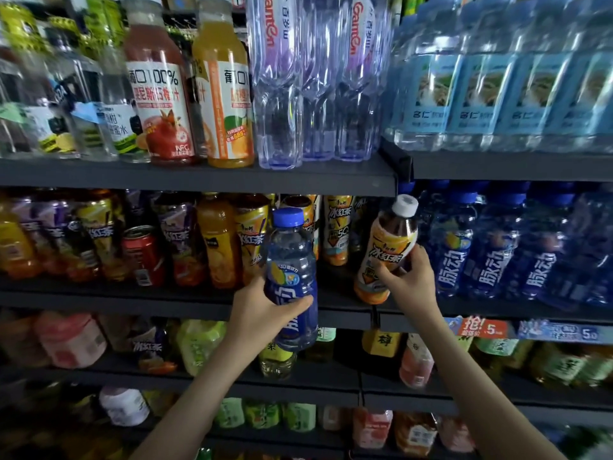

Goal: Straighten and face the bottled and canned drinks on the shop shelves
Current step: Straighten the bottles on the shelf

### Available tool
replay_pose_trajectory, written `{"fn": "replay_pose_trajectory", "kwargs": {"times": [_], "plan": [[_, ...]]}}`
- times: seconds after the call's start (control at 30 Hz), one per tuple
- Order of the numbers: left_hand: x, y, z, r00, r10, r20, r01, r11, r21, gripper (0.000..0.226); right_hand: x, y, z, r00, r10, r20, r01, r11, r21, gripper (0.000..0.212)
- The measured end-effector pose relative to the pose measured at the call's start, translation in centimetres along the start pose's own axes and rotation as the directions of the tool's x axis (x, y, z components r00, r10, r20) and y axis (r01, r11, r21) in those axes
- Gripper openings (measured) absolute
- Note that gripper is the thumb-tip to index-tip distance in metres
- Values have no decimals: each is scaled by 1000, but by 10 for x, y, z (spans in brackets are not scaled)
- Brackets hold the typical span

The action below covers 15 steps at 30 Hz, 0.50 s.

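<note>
The left hand has its fingers curled round the lower half of a blue bottle, thumb across the label. The bottle stands upright in the air, in front of the middle shelf and clear of it. The right hand grips an iced tea bottle low on its label. Above those fingers the bottle leans, white cap tipped right, close under the upper shelf's edge. I cannot tell whether its base rests on the shelf lip.

The 2 bottles look misplaced: the matching blue row stands right of the right fingers, and the tea row is behind the left ones. Swapping them would cross the arms, and 1 bottle could knock the other. Both grips are low, so a tall bottle may tip out. The tea's cap could catch the upper shelf, and its base could slip off the lip.
</note>
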<state>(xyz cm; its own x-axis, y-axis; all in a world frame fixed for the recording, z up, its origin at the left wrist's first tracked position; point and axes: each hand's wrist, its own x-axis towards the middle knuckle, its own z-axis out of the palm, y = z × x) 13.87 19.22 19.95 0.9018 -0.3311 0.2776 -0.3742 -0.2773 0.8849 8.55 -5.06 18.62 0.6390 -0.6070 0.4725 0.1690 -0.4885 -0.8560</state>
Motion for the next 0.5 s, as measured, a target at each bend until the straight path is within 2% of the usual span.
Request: {"fn": "replay_pose_trajectory", "kwargs": {"times": [0.2, 0.27, 0.37, 0.5], "plan": [[4, 8, 12, 998, 53, 41, -51, 998, -34, 46, -5, -4, -6, 996, -45, 81, 43, 999, 24, 43], [3, 7, 14, 997, 67, 43, -65, 996, -53, 45, -9, -7, -9, 987, -104, 121, 103, 995, 19, 47], [1, 3, 15, 997, 74, 30, -72, 996, -52, 47, -13, -9, -7, 962, -185, 200, 195, 980, -31, 53], [-1, -4, 14, 998, 58, -6, -59, 997, -54, 52, -3, -16, 9, 954, -168, 249, 209, 966, -150, 56]]}}
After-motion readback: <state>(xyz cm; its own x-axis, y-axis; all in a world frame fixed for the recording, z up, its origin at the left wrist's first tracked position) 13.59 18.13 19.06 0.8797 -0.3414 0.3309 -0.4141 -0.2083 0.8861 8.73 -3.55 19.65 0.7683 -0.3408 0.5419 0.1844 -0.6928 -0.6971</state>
